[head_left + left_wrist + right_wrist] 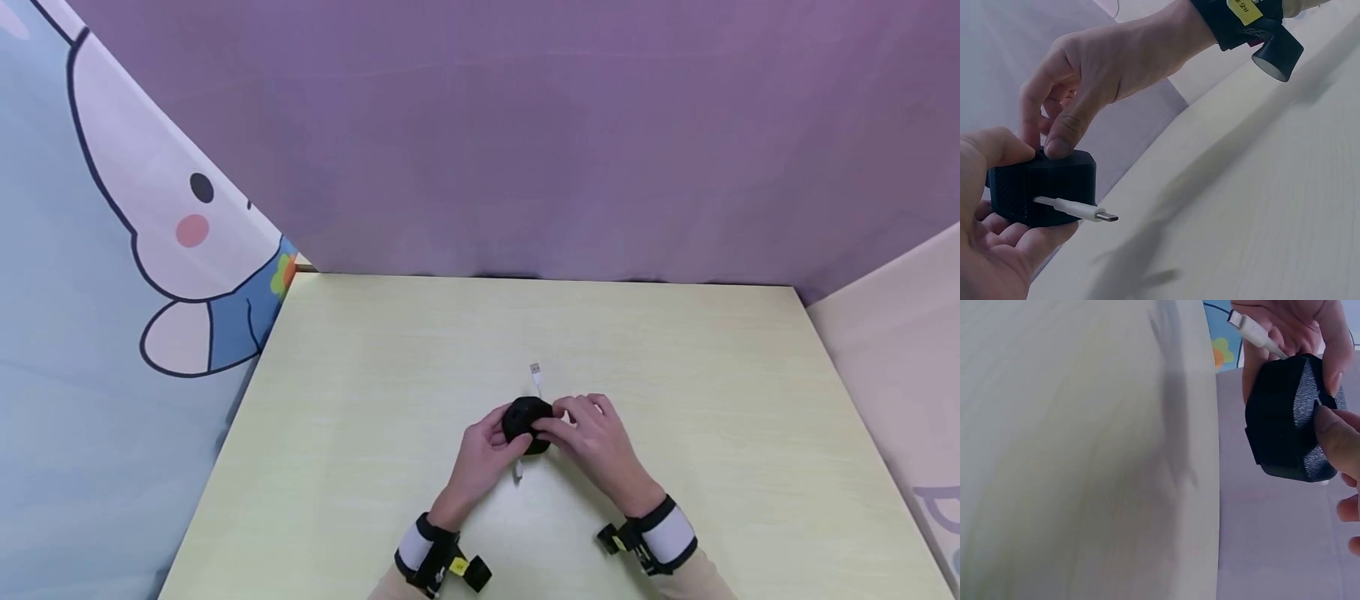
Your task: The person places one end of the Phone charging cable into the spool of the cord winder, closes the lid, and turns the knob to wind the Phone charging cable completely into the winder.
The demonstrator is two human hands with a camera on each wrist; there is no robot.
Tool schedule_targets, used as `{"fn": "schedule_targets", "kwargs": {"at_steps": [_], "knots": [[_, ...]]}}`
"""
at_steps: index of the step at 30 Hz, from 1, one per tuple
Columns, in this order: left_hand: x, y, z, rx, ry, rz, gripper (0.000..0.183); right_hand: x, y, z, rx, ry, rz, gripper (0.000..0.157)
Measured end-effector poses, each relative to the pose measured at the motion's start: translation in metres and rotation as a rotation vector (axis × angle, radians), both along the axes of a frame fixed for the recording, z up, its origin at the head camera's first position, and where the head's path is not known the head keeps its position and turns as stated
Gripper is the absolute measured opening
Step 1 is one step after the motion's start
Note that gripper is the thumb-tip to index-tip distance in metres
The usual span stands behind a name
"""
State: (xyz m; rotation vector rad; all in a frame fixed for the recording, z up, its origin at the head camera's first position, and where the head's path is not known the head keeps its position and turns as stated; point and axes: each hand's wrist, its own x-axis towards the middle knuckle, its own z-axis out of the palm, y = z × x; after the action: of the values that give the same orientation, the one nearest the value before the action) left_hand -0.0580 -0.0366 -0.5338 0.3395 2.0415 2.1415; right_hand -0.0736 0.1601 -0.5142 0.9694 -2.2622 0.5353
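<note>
A black faceted cable case (522,414) is held up between both hands over the table, with a white charging cable coming out of it. My left hand (477,461) grips the case, thumb on one side and fingers beneath. The thumb and index finger of my right hand (597,446) pinch at its upper face, which looks textured in the right wrist view; what lies under those fingertips is hidden. A white USB-C plug (1088,211) sticks out on the near side. On the far side extends a white USB-A plug (535,374).
The pale wooden table (360,375) stretches around the hands. Behind it hangs a purple curtain (525,150), with a blue cartoon-print cloth (75,433) on the left and a pale cloth (892,350) on the right. Each wrist wears a strapped camera (477,573).
</note>
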Motion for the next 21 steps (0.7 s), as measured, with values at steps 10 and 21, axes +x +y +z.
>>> {"fn": "schedule_targets", "kwargs": {"at_steps": [10,21], "knots": [[-0.001,-0.001,0.000,0.026,0.001,-0.003,0.048,-0.001,-0.005,-0.002,-0.029,0.059,-0.053,0.020],[0.000,-0.001,0.008,0.077,-0.055,0.002,0.048,-0.003,-0.010,-0.003,-0.055,0.124,-0.081,0.019]]}}
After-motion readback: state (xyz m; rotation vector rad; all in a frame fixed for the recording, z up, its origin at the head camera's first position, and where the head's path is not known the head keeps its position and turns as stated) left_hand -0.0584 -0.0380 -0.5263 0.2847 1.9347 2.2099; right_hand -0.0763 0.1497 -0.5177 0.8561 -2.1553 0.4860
